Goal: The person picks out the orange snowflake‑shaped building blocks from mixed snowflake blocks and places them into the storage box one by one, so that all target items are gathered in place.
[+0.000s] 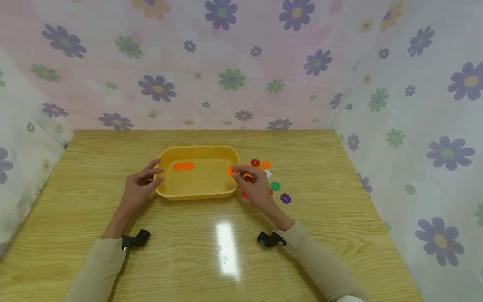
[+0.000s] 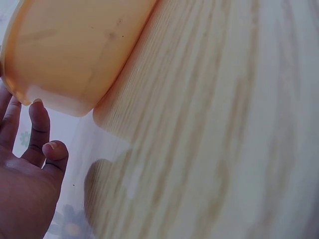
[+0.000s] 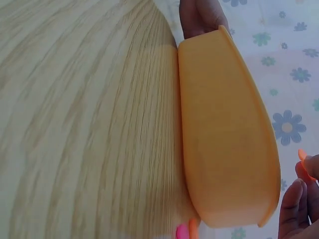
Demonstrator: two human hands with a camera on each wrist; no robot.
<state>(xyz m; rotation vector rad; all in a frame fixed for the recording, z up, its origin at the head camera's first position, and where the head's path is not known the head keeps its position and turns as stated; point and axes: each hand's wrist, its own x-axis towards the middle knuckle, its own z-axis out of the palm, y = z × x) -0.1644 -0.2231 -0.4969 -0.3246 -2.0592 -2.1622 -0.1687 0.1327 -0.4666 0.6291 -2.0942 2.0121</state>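
From where I am watching, the yellow tray (image 1: 200,181) is serving as my clock face, its twelve pointing towards the flowered cloth (image 1: 256,100); a beige left sleeve (image 1: 96,268) is lying at eight o'clock, a black left wrist device (image 1: 136,239) sitting beside its cuff; the left hand (image 1: 136,188) is resting at nine o'clock, its fingers spreading loosely bent, well apart from the thumb, their tips touching the tray's rim; how firmly they are pressing I cannot tell, though in the left wrist view I am seeing the little finger standing clear; the tray itself is lying on the wooden table (image 1: 181,268), between both hands; inside it, towards ten o'clock, two orange discs (image 1: 188,166) are lying side by side.

At three o'clock the right hand (image 1: 256,186) is pinching another orange disc (image 1: 229,171) between thumb and fingertips, holding it at the tray's right end; near that hand, between three and four, loose notched pieces are lying on the table, red (image 1: 255,162), white (image 1: 268,173), green (image 1: 275,186) and purple (image 1: 285,198) among them, the hand partly hiding others; a right sleeve (image 1: 317,264) is reaching in from four o'clock, another black device (image 1: 268,240) sitting at its cuff.
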